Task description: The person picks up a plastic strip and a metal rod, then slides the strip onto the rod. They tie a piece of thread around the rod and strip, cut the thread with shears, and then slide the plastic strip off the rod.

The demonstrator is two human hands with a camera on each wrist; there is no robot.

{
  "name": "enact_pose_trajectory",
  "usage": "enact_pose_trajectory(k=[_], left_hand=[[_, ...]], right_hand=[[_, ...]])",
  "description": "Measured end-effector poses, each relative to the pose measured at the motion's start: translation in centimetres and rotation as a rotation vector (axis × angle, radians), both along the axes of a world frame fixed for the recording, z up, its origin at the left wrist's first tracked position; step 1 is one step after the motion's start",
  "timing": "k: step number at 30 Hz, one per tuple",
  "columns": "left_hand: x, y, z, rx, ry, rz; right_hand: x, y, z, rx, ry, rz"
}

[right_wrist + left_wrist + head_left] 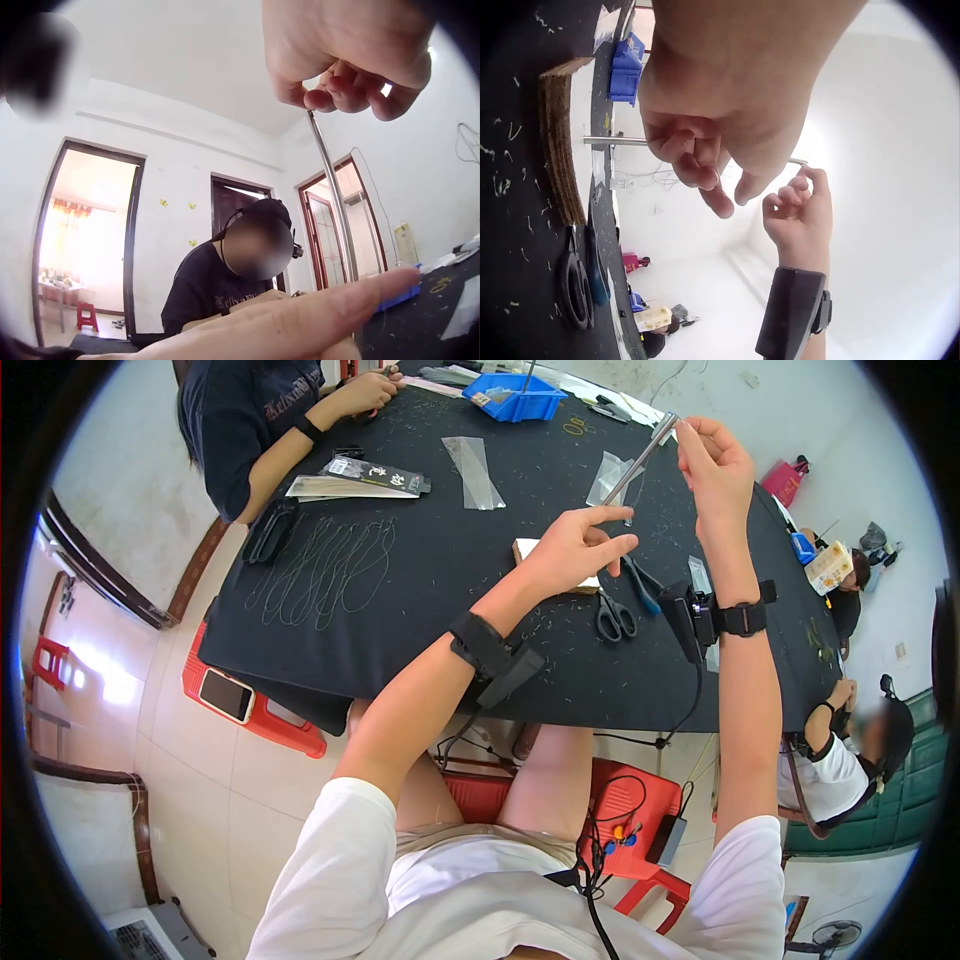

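A thin metal rod (640, 460) rises from the white top of a layered board (579, 150), partly hidden behind my left hand. At its upper tip, my right hand (722, 465) pinches with thumb and forefinger, the other fingers curled. My left hand (575, 550) lies against the lower part of the rod, its index finger straight across it in the right wrist view and other fingers partly bent in the left wrist view. Beside the board are black-handled scissors (614, 618) and blue-handled pliers (643, 588).
Loops of thin cord (330, 570) lie on the left of the black-covered table (420, 650), near a black-labelled packet (375, 478). A blue bin (535, 405) and clear plastic sleeves (473, 472) lie farther back. Another person (250, 430) works across the table; others sit at right.
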State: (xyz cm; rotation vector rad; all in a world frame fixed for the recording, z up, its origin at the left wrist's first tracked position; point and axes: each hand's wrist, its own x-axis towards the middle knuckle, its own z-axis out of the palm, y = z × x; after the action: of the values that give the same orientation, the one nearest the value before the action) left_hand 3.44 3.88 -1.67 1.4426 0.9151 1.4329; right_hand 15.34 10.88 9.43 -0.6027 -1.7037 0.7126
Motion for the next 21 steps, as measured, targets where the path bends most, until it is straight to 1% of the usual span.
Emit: enact_pose_trajectory(k=[7, 9, 10, 15, 19, 21], left_hand=[[-0.6, 0.7, -0.5, -0.056, 0.039, 0.043], [-0.6, 1.0, -0.9, -0.146, 0.096, 0.008], [-0.7, 1.2, -1.1, -0.147, 0.096, 0.008], [-0.9, 1.5, -1.5, -0.229, 0.0, -0.047], [-1.0, 1.2, -1.2, -0.274, 0.007, -0.046], [-1.0, 1.1, -1.2, -0.292, -0.036, -0.045]], right_hand=[[0.0, -0.1, 0.0, 0.001, 0.006, -0.001], [0.0, -0.1, -0.1, 0.004, 0.01, 0.001], [0.0, -0.1, 0.0, 0.007, 0.004, -0.006], [0.0, -0.1, -0.1, -0.001, -0.002, -0.005], [0.1, -0.1, -0.2, -0.002, 0.014, -0.013], [0.1, -0.1, -0.2, -0.005, 0.014, -0.017]])
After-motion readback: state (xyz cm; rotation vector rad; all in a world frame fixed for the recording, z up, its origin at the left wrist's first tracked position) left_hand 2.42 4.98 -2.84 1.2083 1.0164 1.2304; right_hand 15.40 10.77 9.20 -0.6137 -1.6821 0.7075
